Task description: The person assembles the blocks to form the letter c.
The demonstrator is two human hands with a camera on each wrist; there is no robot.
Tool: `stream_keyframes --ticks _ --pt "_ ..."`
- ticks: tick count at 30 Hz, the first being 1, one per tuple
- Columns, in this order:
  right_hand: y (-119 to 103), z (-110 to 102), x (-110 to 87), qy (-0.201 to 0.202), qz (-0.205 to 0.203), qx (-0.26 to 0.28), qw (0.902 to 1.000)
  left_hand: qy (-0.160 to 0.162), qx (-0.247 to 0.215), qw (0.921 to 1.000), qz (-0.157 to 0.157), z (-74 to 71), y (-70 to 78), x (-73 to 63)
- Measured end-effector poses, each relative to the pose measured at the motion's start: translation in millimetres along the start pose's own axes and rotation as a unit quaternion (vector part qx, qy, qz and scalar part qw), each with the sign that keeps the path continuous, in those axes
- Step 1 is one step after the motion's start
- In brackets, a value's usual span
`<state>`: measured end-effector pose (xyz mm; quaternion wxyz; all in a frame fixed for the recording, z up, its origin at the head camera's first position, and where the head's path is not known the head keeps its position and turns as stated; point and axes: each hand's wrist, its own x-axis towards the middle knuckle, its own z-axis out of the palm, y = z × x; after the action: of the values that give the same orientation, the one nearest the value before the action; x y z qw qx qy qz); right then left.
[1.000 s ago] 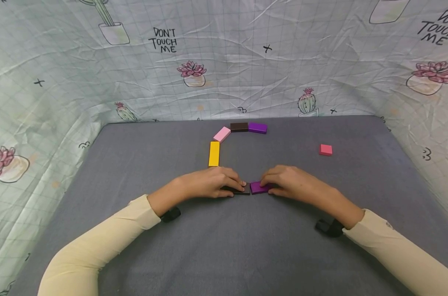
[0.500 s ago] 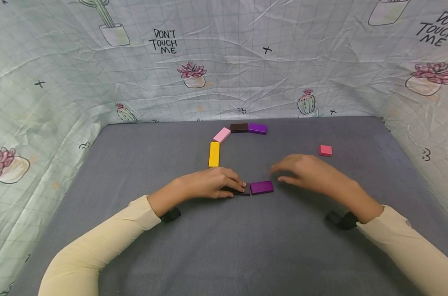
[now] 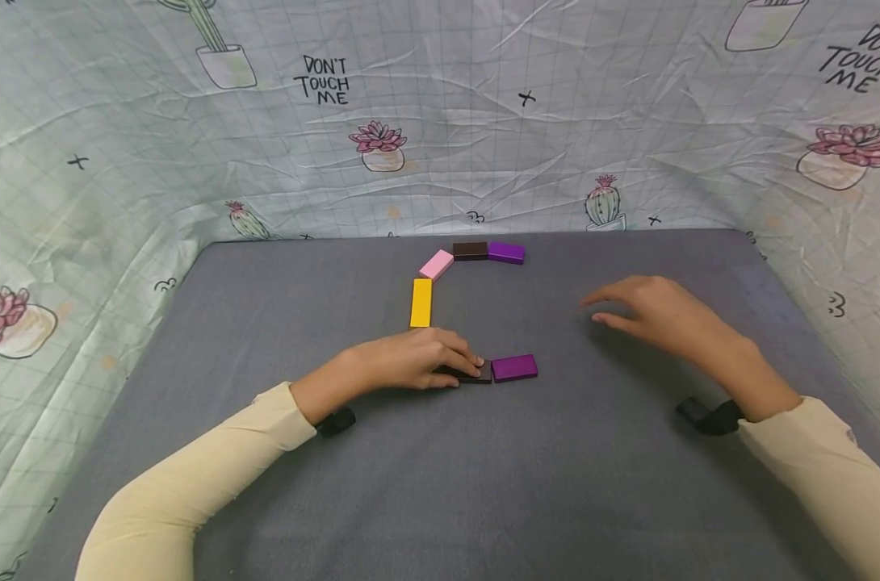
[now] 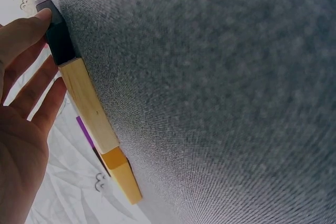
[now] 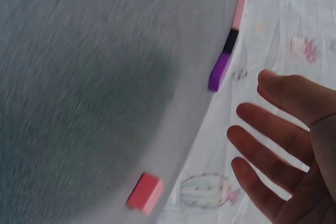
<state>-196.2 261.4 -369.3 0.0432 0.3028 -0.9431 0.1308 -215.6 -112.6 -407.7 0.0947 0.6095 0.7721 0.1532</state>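
My left hand pinches a black block, mostly covered in the head view. From the left wrist, the thumb lies against this black block, and a bare wooden block runs on from its end. A purple block lies at the black one's right end, with no hand on it. My right hand hovers over the cloth with fingers apart and nothing held. It hides a red block in the head view; the right wrist view shows this red block lying alone.
A curved line of blocks continues up the grey cloth: yellow, pink, dark brown and another purple block. A printed fabric wall rises behind and at both sides.
My right hand has let go of the near purple block and moved right and away from me, over the red block. The left hand has stayed put on the black block.
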Motion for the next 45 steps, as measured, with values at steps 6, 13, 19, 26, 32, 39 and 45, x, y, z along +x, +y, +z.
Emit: stream_keyframes --ticks 6,13,19,26,32,39,45 --pt "21 -2 -4.0 -0.016 0.102 0.004 0.9947 0.000 -0.004 1.0000 0.002 -0.5 -0.6 0.9" --pt "43 0 -7.2 -0.027 0.152 -0.006 0.9879 -0.005 -0.008 0.9999 -0.004 -1.0 -1.2 1.6" --pt "57 4 -8.9 -0.065 0.171 -0.011 0.9830 -0.005 -0.013 0.9999 -0.001 -1.3 -1.5 2.1" --pt "60 11 -6.8 -0.033 0.171 -0.013 0.9847 -0.010 -0.015 0.9998 -0.007 -2.0 -1.0 1.5" --pt "57 18 -3.9 0.011 0.162 -0.023 0.9865 -0.011 -0.017 0.9998 -0.010 -2.2 0.0 0.8" --pt "54 22 0.3 0.011 0.154 -0.025 0.9877 -0.007 -0.015 0.9998 -0.011 -2.3 0.4 -0.4" --pt "58 22 -0.7 0.019 0.121 -0.023 0.9922 -0.010 -0.021 0.9996 -0.014 -0.6 0.2 -0.2"
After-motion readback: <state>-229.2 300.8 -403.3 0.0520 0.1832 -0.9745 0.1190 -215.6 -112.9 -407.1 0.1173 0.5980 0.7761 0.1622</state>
